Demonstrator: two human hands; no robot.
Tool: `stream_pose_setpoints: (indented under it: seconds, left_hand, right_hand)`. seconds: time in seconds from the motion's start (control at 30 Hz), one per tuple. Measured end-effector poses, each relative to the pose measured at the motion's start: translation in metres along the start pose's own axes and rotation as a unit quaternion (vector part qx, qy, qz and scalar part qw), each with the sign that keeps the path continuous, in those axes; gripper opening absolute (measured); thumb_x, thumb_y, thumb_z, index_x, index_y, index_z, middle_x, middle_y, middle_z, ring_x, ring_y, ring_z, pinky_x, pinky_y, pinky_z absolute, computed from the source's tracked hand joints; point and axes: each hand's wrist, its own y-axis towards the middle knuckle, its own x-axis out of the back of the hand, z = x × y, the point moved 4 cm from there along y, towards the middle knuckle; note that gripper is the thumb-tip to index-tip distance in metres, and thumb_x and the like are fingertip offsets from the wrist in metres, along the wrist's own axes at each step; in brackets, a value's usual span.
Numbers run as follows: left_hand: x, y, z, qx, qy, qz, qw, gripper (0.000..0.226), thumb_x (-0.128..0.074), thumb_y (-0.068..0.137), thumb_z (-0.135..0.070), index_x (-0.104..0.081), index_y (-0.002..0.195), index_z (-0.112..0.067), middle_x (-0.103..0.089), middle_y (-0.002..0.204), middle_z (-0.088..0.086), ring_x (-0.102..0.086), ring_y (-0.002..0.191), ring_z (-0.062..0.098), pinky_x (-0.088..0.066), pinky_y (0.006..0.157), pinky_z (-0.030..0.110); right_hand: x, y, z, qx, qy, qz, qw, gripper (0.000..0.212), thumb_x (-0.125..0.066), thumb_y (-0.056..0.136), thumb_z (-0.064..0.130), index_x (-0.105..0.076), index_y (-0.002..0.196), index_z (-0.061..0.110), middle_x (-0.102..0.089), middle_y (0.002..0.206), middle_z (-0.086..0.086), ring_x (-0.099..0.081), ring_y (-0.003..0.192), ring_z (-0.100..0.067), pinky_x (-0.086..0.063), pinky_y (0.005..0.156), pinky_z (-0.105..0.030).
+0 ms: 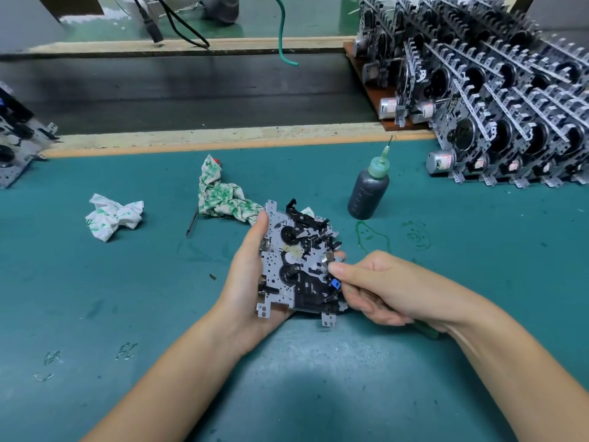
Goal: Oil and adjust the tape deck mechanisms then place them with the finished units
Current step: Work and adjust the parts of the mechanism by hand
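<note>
A grey metal tape deck mechanism (287, 260) with black gears and a small blue part is held above the green mat. My left hand (251, 282) grips it from the left and underneath, thumb along its upper left edge. My right hand (376, 288) is at its right edge, fingers curled round a green-handled tool (427, 330) whose handle sticks out behind the palm; its tip is hidden at the mechanism. A dark oil bottle (368, 189) with a green needle cap stands upright on the mat behind. Stacked mechanisms (497, 100) with motors fill the right back.
Two crumpled green-printed rags lie on the mat: one (223, 196) just behind the mechanism, one (113, 215) to the left. A thin dark stick (192, 223) lies beside the rag. More mechanisms (16, 145) sit at the left edge. A conveyor belt (191, 97) runs behind the mat.
</note>
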Motion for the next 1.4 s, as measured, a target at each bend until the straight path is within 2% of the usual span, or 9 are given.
stream_pose_setpoints:
  seconds: [0.2,0.37,0.5,0.7,0.9,1.0,1.07,1.27,1.4]
  left_hand:
    - [-0.001,0.000,0.000,-0.005,-0.002,-0.005,1.000,0.069,-0.039,0.087,-0.063,-0.065,0.118,-0.007,-0.066,0.116,0.022,-0.063,0.109,0.033,-0.044,0.099,0.044]
    - [-0.001,0.001,0.001,-0.015,-0.002,-0.003,1.000,0.068,-0.037,0.089,-0.061,-0.071,0.109,-0.006,-0.067,0.113,0.023,-0.065,0.105,0.033,-0.047,0.093,0.043]
    - [-0.002,0.001,0.000,-0.028,0.002,-0.002,1.000,0.067,-0.037,0.091,-0.060,-0.067,0.115,-0.006,-0.067,0.113,0.022,-0.065,0.105,0.033,-0.047,0.095,0.043]
    - [-0.002,0.003,0.002,-0.036,0.015,0.015,0.999,0.063,-0.034,0.092,-0.060,-0.077,0.095,-0.014,-0.070,0.106,0.018,-0.070,0.095,0.028,-0.059,0.073,0.035]
    - [0.000,0.004,0.002,-0.026,0.009,0.034,0.999,0.066,-0.033,0.090,-0.063,-0.073,0.104,-0.013,-0.068,0.113,0.018,-0.066,0.104,0.028,-0.048,0.089,0.042]
    - [0.001,0.002,0.002,0.001,-0.001,0.060,0.998,0.071,-0.028,0.091,-0.065,-0.073,0.107,-0.013,-0.066,0.117,0.017,-0.065,0.108,0.027,-0.049,0.089,0.040]
    - [-0.001,0.000,0.001,0.015,-0.022,0.087,0.996,0.075,-0.028,0.089,-0.068,-0.073,0.107,-0.011,-0.065,0.119,0.016,-0.065,0.107,0.027,-0.054,0.086,0.038]
    - [-0.004,-0.002,0.001,0.034,-0.046,0.135,0.989,0.090,-0.028,0.082,-0.077,-0.064,0.119,-0.004,-0.057,0.130,0.020,-0.058,0.118,0.032,-0.047,0.099,0.043]
    - [-0.005,-0.002,-0.001,0.033,-0.066,0.142,0.987,0.090,-0.032,0.080,-0.077,-0.061,0.122,-0.003,-0.057,0.130,0.021,-0.059,0.116,0.031,-0.052,0.093,0.041]
  right_hand:
    - [0.001,0.000,0.001,0.006,-0.055,-0.031,0.998,0.064,-0.035,0.097,0.046,-0.040,0.038,0.022,-0.032,0.027,0.003,-0.025,0.028,-0.010,-0.031,0.042,-0.011]
    - [0.004,0.000,0.001,-0.003,-0.072,-0.024,0.997,0.064,-0.035,0.098,0.045,-0.036,0.040,0.020,-0.028,0.028,0.001,-0.024,0.027,-0.010,-0.029,0.040,-0.011]
    - [0.003,-0.001,0.002,0.000,-0.081,-0.013,0.997,0.062,-0.034,0.099,0.043,-0.034,0.043,0.019,-0.025,0.030,0.005,-0.025,0.026,-0.009,-0.029,0.040,-0.013]
    - [0.004,-0.001,0.001,-0.002,-0.084,-0.005,0.996,0.061,-0.033,0.100,0.043,-0.033,0.045,0.017,-0.026,0.033,0.005,-0.027,0.028,-0.009,-0.032,0.041,-0.015]
    - [0.003,-0.001,0.000,-0.002,-0.080,0.002,0.997,0.068,-0.031,0.099,0.047,-0.045,0.038,0.022,-0.036,0.027,0.004,-0.028,0.032,-0.013,-0.041,0.056,-0.019]
    - [0.006,-0.003,0.003,0.001,-0.044,0.004,0.999,0.062,-0.034,0.097,0.047,-0.049,0.042,0.022,-0.035,0.028,0.005,-0.026,0.030,-0.009,-0.036,0.045,-0.017]
    - [0.012,-0.005,0.005,0.012,0.005,-0.012,1.000,0.059,-0.035,0.099,0.041,-0.050,0.045,0.021,-0.033,0.029,0.004,-0.022,0.028,-0.008,-0.026,0.036,-0.015]
    - [0.015,-0.006,0.005,0.032,0.076,-0.011,0.997,0.055,-0.038,0.099,0.032,-0.054,0.048,0.021,-0.030,0.031,0.004,-0.016,0.033,-0.011,-0.015,0.041,-0.023]
    - [0.014,-0.005,0.004,0.028,0.051,-0.007,0.998,0.056,-0.038,0.099,0.034,-0.053,0.047,0.021,-0.031,0.031,0.004,-0.019,0.033,-0.011,-0.020,0.039,-0.019]
